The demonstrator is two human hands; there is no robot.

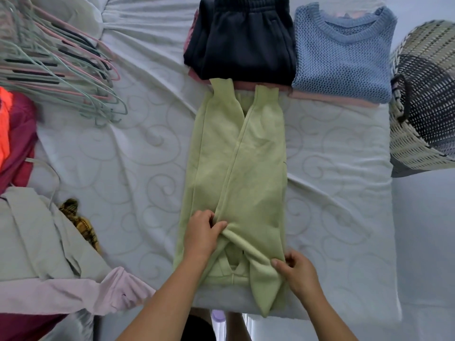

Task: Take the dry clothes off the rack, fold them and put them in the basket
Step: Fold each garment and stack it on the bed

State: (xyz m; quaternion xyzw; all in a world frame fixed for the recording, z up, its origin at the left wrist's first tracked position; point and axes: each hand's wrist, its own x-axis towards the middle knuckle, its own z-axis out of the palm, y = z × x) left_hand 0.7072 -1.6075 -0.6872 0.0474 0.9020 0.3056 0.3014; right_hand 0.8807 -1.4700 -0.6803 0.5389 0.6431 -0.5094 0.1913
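Observation:
A light green sweatshirt (236, 168) lies lengthwise on the white bed (138, 148), its sides and sleeves folded inward and crossing down the middle. My left hand (203, 233) pinches a fold of the green cloth near its lower middle. My right hand (299, 273) grips the folded sleeve edge at the lower right. Beyond the sweatshirt lie folded dark navy sweatpants (246, 43) and a folded blue knit sweater (342, 52), each on pink cloth. A woven basket (423, 94) lies tipped on its side at the bed's right edge.
Several pink and green hangers (59, 62) are heaped at the top left. Unfolded clothes lie along the left: an orange and maroon garment (17, 134), a grey-green one (37, 232), a pale pink one (73, 291) and a yellow checked piece (78, 220).

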